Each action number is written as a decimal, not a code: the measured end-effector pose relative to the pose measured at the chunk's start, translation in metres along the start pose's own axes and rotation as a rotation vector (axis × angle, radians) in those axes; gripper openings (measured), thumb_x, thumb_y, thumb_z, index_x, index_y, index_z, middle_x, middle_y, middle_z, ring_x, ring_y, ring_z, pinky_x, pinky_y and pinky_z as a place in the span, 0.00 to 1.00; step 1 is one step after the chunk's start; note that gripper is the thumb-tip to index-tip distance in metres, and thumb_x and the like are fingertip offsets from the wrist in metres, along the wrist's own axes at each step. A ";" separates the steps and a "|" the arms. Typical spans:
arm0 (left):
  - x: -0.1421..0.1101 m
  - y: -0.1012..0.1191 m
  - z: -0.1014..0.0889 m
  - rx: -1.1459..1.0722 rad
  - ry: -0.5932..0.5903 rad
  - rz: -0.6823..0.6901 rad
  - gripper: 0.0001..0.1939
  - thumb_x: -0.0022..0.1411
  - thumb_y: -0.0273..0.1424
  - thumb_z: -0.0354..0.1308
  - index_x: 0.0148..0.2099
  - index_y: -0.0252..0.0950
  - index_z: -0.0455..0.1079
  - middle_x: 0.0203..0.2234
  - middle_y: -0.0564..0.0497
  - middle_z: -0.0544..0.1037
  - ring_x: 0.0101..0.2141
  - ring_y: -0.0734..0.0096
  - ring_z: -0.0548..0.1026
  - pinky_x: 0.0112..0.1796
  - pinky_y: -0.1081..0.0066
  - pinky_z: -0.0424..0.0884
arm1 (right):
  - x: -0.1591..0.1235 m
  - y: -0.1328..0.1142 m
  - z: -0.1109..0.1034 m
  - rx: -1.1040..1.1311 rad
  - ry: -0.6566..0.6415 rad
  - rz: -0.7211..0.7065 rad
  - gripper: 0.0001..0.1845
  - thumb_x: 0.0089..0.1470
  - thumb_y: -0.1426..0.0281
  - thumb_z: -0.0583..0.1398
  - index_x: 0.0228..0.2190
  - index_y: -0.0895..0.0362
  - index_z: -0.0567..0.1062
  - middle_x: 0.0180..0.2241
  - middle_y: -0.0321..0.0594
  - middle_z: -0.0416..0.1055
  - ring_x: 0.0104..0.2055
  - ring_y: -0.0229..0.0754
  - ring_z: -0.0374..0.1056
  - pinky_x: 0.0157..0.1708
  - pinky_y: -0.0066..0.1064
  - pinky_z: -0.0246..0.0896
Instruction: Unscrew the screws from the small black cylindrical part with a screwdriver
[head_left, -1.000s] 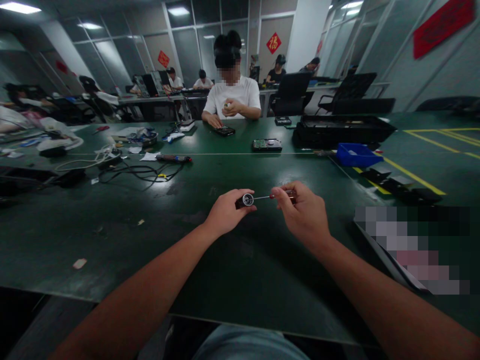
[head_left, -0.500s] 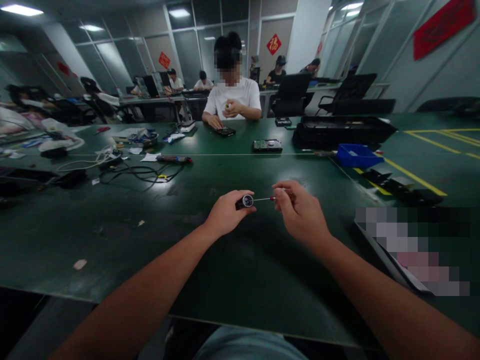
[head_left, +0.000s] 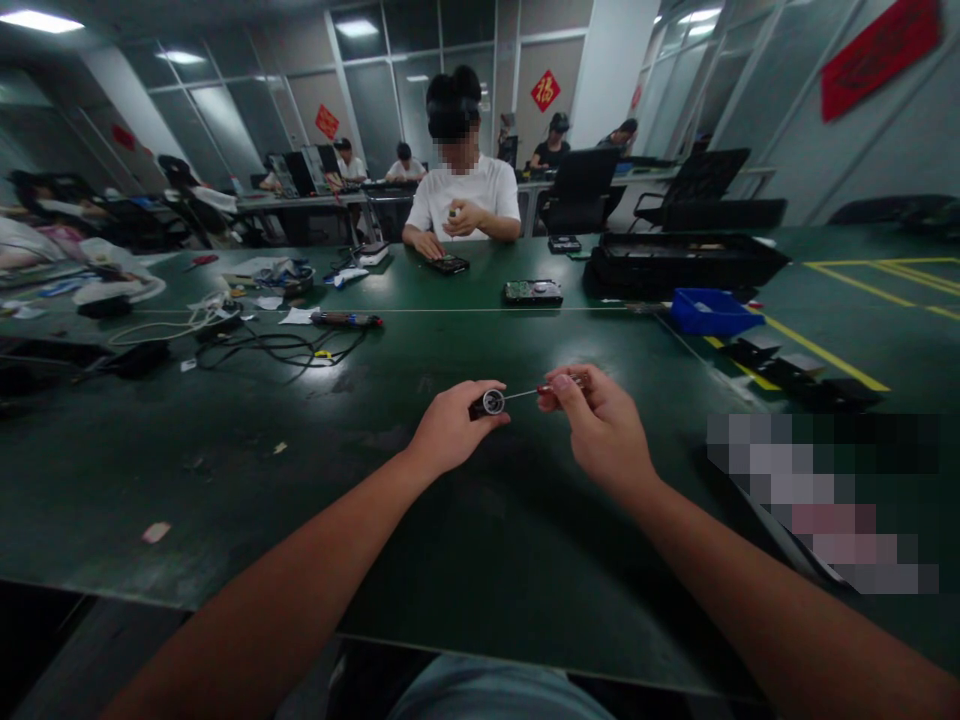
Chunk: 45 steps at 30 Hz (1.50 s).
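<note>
My left hand (head_left: 451, 428) is closed around a short black cylinder (head_left: 491, 402), whose round end with a silvery rim faces me. What the cylinder belongs to, I cannot make out. In my right hand (head_left: 604, 420) is a screwdriver (head_left: 541, 390) with a thin metal shaft and a red collar, its handle mostly covered by my fingers. The shaft points left, and its tip meets the rim of the cylinder; whether it touches a screw is too small to tell. Both hands are raised above the green table (head_left: 450, 560).
Across the table a person (head_left: 465, 195) works on a dark hard drive (head_left: 448, 263). Another hard drive (head_left: 533, 292) lies nearer. A blue bin (head_left: 712, 312), a long black case (head_left: 686, 262) and black blocks (head_left: 802, 378) stand right; cables (head_left: 281, 350) and a second tool (head_left: 345, 320) lie left.
My right hand has shifted slightly, with its fingers moved along the screwdriver, and the shaft now slants up more toward the right. The left hand and cylinder stay nearly in place.
</note>
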<state>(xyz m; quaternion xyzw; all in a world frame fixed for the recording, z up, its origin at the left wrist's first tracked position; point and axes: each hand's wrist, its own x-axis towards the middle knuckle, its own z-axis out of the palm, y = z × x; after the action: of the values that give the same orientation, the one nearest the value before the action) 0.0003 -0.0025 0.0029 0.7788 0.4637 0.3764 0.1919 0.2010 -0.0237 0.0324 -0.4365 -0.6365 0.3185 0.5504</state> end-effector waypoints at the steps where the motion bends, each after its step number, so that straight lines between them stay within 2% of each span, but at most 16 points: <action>1: 0.000 0.001 -0.001 0.006 -0.020 0.017 0.20 0.60 0.33 0.67 0.54 0.41 0.73 0.44 0.49 0.79 0.42 0.64 0.77 0.44 0.64 0.72 | 0.002 0.003 0.001 0.035 0.010 0.027 0.13 0.63 0.57 0.58 0.37 0.54 0.73 0.32 0.40 0.74 0.33 0.42 0.73 0.38 0.38 0.69; 3: 0.000 0.002 -0.003 0.030 -0.053 0.051 0.20 0.60 0.34 0.66 0.54 0.42 0.73 0.44 0.50 0.79 0.43 0.64 0.77 0.44 0.64 0.71 | 0.006 0.010 0.001 0.135 0.051 0.108 0.14 0.62 0.57 0.58 0.35 0.55 0.74 0.31 0.39 0.73 0.32 0.41 0.71 0.36 0.38 0.70; 6: 0.001 0.001 -0.004 0.084 -0.039 0.042 0.19 0.61 0.35 0.65 0.55 0.43 0.73 0.46 0.50 0.79 0.44 0.63 0.76 0.45 0.63 0.71 | 0.015 0.019 -0.002 0.363 0.091 0.346 0.13 0.60 0.57 0.59 0.31 0.54 0.72 0.26 0.36 0.69 0.27 0.39 0.68 0.30 0.36 0.70; 8: 0.001 0.000 -0.004 0.106 -0.021 0.011 0.19 0.61 0.36 0.65 0.55 0.43 0.73 0.45 0.50 0.79 0.43 0.63 0.76 0.44 0.63 0.71 | 0.018 0.022 -0.004 0.395 0.131 0.372 0.12 0.59 0.58 0.60 0.31 0.54 0.71 0.26 0.36 0.68 0.27 0.39 0.68 0.29 0.34 0.70; 11: 0.000 -0.002 -0.001 0.094 -0.028 -0.008 0.20 0.61 0.36 0.65 0.55 0.43 0.73 0.43 0.50 0.79 0.42 0.64 0.76 0.42 0.64 0.71 | 0.018 0.023 -0.004 0.326 0.164 0.274 0.12 0.59 0.58 0.60 0.33 0.54 0.72 0.29 0.37 0.70 0.30 0.39 0.69 0.30 0.34 0.71; 15: 0.000 -0.001 0.001 0.071 -0.032 -0.018 0.21 0.60 0.35 0.66 0.55 0.43 0.73 0.42 0.51 0.79 0.39 0.65 0.76 0.41 0.65 0.71 | 0.012 0.021 -0.001 0.207 0.131 0.146 0.14 0.60 0.56 0.60 0.35 0.54 0.73 0.31 0.38 0.73 0.31 0.40 0.71 0.33 0.35 0.71; 22: 0.000 -0.001 0.000 0.061 -0.041 0.001 0.21 0.60 0.37 0.66 0.55 0.42 0.73 0.42 0.50 0.80 0.41 0.64 0.76 0.42 0.64 0.71 | 0.005 0.004 -0.001 -0.005 0.053 0.036 0.14 0.62 0.57 0.57 0.36 0.55 0.73 0.31 0.40 0.76 0.32 0.41 0.73 0.34 0.36 0.69; 25: 0.000 -0.003 0.000 0.058 -0.033 -0.001 0.21 0.60 0.37 0.66 0.55 0.43 0.73 0.42 0.50 0.80 0.41 0.63 0.76 0.42 0.65 0.71 | 0.003 -0.006 -0.005 -0.227 0.009 -0.012 0.15 0.61 0.56 0.59 0.32 0.54 0.74 0.26 0.38 0.75 0.27 0.40 0.71 0.28 0.33 0.63; 29: -0.001 -0.003 0.001 0.046 -0.032 -0.010 0.21 0.60 0.38 0.66 0.55 0.43 0.74 0.43 0.50 0.79 0.41 0.63 0.76 0.42 0.65 0.71 | 0.001 -0.011 -0.008 -0.475 0.022 -0.072 0.18 0.58 0.54 0.62 0.26 0.53 0.72 0.20 0.34 0.72 0.20 0.38 0.64 0.23 0.32 0.53; 33: -0.001 -0.003 0.001 0.048 -0.028 -0.020 0.20 0.60 0.37 0.66 0.55 0.42 0.74 0.42 0.50 0.79 0.40 0.64 0.77 0.41 0.66 0.71 | -0.001 -0.011 -0.008 -0.414 -0.065 -0.143 0.09 0.62 0.62 0.58 0.39 0.54 0.74 0.30 0.39 0.77 0.30 0.42 0.72 0.30 0.34 0.61; 35: 0.000 -0.003 0.000 0.050 -0.032 -0.021 0.20 0.60 0.37 0.66 0.55 0.42 0.73 0.41 0.50 0.79 0.40 0.64 0.77 0.41 0.66 0.71 | -0.002 -0.011 -0.008 -0.383 -0.126 -0.186 0.10 0.63 0.66 0.56 0.44 0.54 0.72 0.35 0.41 0.78 0.36 0.44 0.74 0.34 0.36 0.63; 38: 0.000 -0.004 0.000 0.049 -0.032 -0.022 0.21 0.60 0.36 0.66 0.55 0.42 0.73 0.42 0.50 0.79 0.40 0.64 0.77 0.41 0.66 0.71 | -0.003 -0.011 -0.010 -0.422 -0.177 -0.203 0.09 0.64 0.64 0.55 0.41 0.53 0.73 0.30 0.38 0.75 0.31 0.43 0.71 0.32 0.35 0.61; 40: 0.000 -0.005 0.001 0.052 -0.036 -0.020 0.20 0.60 0.36 0.66 0.55 0.42 0.74 0.42 0.50 0.79 0.40 0.64 0.76 0.41 0.66 0.71 | -0.004 -0.009 -0.009 -0.426 -0.163 -0.174 0.11 0.65 0.63 0.54 0.40 0.53 0.74 0.28 0.37 0.73 0.29 0.41 0.69 0.30 0.35 0.59; 43: 0.000 -0.006 0.001 0.047 -0.033 -0.017 0.20 0.60 0.35 0.66 0.55 0.42 0.73 0.43 0.51 0.79 0.42 0.65 0.76 0.43 0.66 0.71 | -0.003 -0.005 -0.005 -0.248 -0.100 -0.092 0.11 0.63 0.62 0.56 0.44 0.54 0.72 0.33 0.39 0.75 0.33 0.43 0.72 0.34 0.36 0.64; 45: 0.000 -0.005 0.000 0.042 -0.014 -0.022 0.20 0.60 0.34 0.66 0.55 0.41 0.73 0.44 0.51 0.79 0.43 0.65 0.76 0.44 0.66 0.70 | -0.001 -0.001 -0.002 -0.061 -0.077 -0.016 0.11 0.62 0.61 0.59 0.42 0.55 0.73 0.35 0.40 0.75 0.36 0.43 0.73 0.38 0.38 0.67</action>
<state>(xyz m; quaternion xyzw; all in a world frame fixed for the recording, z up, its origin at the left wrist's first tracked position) -0.0025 0.0003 -0.0003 0.7801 0.4785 0.3591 0.1829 0.2028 -0.0250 0.0330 -0.4355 -0.6701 0.3111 0.5143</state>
